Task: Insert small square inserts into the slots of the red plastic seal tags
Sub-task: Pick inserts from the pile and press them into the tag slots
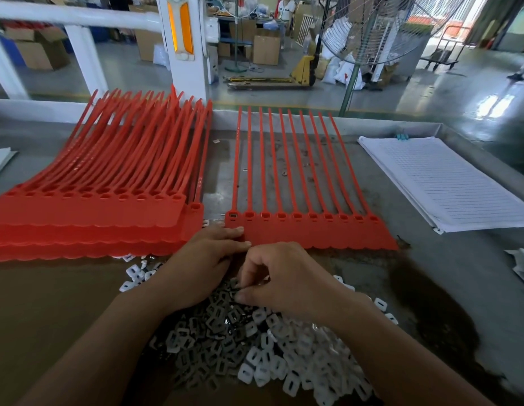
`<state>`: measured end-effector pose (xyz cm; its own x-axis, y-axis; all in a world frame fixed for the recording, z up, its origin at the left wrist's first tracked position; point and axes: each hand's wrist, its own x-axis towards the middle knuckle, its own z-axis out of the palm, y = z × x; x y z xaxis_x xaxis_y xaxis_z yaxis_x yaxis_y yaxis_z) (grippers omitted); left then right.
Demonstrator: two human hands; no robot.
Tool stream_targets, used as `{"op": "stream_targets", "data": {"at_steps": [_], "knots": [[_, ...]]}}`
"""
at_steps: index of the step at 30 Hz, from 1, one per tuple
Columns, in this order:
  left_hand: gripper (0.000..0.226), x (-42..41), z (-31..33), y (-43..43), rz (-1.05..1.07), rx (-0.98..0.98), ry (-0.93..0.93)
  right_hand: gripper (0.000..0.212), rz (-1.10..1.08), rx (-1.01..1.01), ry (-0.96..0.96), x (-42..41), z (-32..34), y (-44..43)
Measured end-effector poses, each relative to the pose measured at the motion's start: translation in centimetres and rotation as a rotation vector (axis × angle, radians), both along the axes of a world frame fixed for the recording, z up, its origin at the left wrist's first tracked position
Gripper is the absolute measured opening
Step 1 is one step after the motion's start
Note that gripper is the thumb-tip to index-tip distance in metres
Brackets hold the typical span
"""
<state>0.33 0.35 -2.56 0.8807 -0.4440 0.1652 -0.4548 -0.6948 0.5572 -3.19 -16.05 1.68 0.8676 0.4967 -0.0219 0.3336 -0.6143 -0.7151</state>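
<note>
Pinching insert (239, 287) between right hand (284, 282) fingers (249, 294), over pile (269, 347).

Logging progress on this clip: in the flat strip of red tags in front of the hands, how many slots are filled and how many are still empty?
Strip of red seal tags, ten slots in all:
Filled slots, leftmost one: 1
Empty slots: 9
Total: 10

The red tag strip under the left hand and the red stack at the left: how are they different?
The single strip lies flat, its tails straight and evenly spaced; the stack is several layers deep, its tails crowded and curving upward. The left hand rests on the strip only. Both are red with scalloped near edges.
</note>
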Motion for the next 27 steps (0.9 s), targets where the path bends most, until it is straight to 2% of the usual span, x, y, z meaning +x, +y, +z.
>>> {"op": "stream_targets", "data": {"at_steps": [3, 6, 9, 17, 20, 27], "knots": [[0.043, 0.05, -0.05, 0.02, -0.008, -0.005, -0.008, 0.024, -0.003, 0.01, -0.007, -0.11, -0.09, -0.01], [0.041, 0.04, -0.1, 0.05, -0.014, -0.007, -0.011, 0.018, 0.003, 0.031, 0.036, -0.07, -0.17, -0.02], [0.04, 0.04, -0.09, 0.1, -0.006, -0.001, -0.009, 0.024, 0.013, 0.048, 0.074, 0.01, -0.25, -0.03], [0.038, -0.08, -0.01, 0.07, -0.004, 0.016, -0.01, 0.017, -0.035, 0.084, 0.097, 0.13, -0.4, 0.07], [0.037, -0.02, 0.03, -0.01, -0.009, 0.003, -0.005, 0.006, -0.028, 0.099, 0.098, 0.11, -0.44, -0.21], [0.037, -0.03, 0.18, -0.08, -0.005, 0.018, -0.003, 0.009, -0.037, 0.121, 0.149, 0.12, -0.17, -0.61]]}}
